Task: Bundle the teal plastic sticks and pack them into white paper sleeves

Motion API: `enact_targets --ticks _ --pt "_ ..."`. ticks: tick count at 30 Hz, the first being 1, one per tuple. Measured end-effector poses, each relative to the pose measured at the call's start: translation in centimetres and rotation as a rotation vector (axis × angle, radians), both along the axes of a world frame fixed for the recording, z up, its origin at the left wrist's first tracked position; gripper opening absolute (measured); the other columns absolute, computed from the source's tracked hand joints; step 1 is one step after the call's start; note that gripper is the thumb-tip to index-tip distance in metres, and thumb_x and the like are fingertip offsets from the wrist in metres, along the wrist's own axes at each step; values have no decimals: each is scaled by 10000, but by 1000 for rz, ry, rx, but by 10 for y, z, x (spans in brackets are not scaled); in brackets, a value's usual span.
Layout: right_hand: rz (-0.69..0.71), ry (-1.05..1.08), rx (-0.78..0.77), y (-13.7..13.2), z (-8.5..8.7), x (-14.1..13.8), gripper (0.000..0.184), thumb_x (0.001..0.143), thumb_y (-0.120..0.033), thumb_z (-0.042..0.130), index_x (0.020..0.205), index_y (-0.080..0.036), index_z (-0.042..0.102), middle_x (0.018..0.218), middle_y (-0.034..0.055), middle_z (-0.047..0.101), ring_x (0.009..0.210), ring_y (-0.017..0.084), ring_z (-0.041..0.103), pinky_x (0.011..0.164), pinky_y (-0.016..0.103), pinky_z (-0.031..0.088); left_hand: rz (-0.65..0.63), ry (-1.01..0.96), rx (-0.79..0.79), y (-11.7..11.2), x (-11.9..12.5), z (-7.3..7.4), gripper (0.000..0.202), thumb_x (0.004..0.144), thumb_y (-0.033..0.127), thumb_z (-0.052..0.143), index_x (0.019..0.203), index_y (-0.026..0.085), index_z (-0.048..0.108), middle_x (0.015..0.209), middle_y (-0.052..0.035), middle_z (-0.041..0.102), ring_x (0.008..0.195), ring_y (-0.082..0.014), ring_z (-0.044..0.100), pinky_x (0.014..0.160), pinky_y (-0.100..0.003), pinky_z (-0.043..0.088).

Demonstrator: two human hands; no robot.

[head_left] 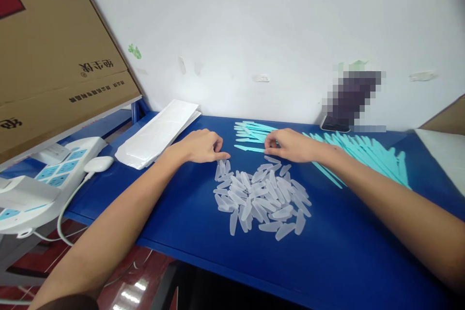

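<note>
My right hand (290, 145) is closed around a slim turquoise stick, shaped like an eyebrow razor (249, 148), whose narrow end points left. Bent and closed, the fingers of my left hand (205, 146) hang at the far left edge of a pile of frosted, translucent blade caps (257, 198). The tips sit just above a few caps (223, 168); whether one is pinched there I cannot make out. Behind my right hand lies a small bunch of turquoise razors (250, 131). A larger heap of similar razors (374, 155) spreads to the right, partly hidden by my right forearm.
White flat packets (160, 131) lie at the left on the blue table (203, 247). A power strip (54, 184) with a white plug and cable is at the left edge. A large cardboard box (58, 53) leans behind it. A pixelated dark object (354, 99) stands against the white wall.
</note>
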State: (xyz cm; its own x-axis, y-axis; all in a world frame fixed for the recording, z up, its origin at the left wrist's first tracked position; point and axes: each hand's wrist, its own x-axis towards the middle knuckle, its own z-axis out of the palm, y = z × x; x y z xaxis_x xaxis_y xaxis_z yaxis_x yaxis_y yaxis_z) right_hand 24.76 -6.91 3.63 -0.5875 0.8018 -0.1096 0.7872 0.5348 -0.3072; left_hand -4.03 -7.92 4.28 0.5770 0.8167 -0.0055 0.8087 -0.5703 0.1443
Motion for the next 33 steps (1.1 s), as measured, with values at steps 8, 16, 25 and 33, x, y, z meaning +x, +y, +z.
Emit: enact_targets --ticks 8,16,25,33 --pt "32 42 -20 -1 5 4 229 917 -396 503 825 -192 551 833 70 637 698 174 525 643 313 368 -25 -112 -68 3 6 -11 336 907 445 507 721 193 629 650 -28 661 559 -149 547 548 -281 326" --pt "140 181 -98 -3 14 17 209 991 -415 375 890 -231 372 783 29 565 676 163 483 638 309 375 -45 -206 -78 5 3 -15 300 943 331 412 974 167 661 624 -8 633 539 -138 546 564 -269 378" --pt "38 188 138 1 10 15 197 970 -406 379 944 -224 449 744 27 558 663 177 482 636 314 342 -210 -189 -43 9 0 -13 302 911 398 562 1088 236 746 939 -68 658 785 -163 599 714 -279 435" --pt "-227 251 132 -2 28 16 174 913 -354 407 902 -211 506 657 14 547 637 179 494 637 303 330 -172 -210 41 11 5 -22 259 944 323 508 987 161 706 996 -90 670 887 -181 612 779 -294 434"
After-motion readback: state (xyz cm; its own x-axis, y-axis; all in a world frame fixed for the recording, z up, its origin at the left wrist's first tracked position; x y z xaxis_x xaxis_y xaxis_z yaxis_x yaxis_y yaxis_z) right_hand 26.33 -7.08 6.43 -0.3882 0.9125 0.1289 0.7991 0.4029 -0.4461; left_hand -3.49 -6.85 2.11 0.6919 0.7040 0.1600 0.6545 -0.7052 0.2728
